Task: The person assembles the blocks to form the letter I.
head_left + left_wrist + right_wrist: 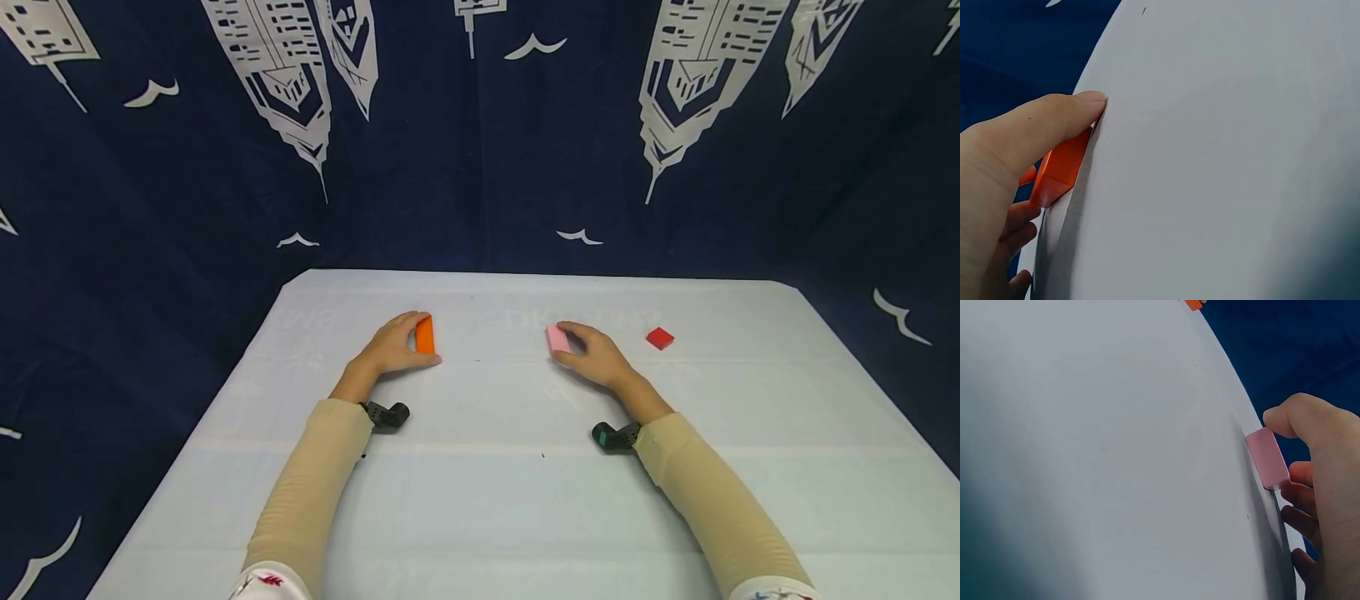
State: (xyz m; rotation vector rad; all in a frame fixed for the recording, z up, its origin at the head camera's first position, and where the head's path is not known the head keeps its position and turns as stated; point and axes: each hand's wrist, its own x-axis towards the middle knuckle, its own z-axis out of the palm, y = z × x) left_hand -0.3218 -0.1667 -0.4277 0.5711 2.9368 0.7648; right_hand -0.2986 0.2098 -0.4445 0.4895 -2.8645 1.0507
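Note:
On the left half of the white table, my left hand (388,347) holds an orange block (425,336) between its thumb and fingers, the thumb at the near end. The left wrist view shows this orange block (1063,164) tucked under the thumb, its far part hidden. Right of the middle, a pink block (557,338) is pinched by my right hand (597,358). From the right wrist, the pink block (1267,459) has its broad face showing, with thumb at one end and fingertips at the other. A small red block (660,338) lies to the right of that hand, untouched.
The white table (480,500) ends at a far edge before a dark blue curtain (480,167) printed with pale buildings and birds. Dark wrist cameras are strapped on both wrists, the left camera (387,417) and the right camera (617,437) facing inward.

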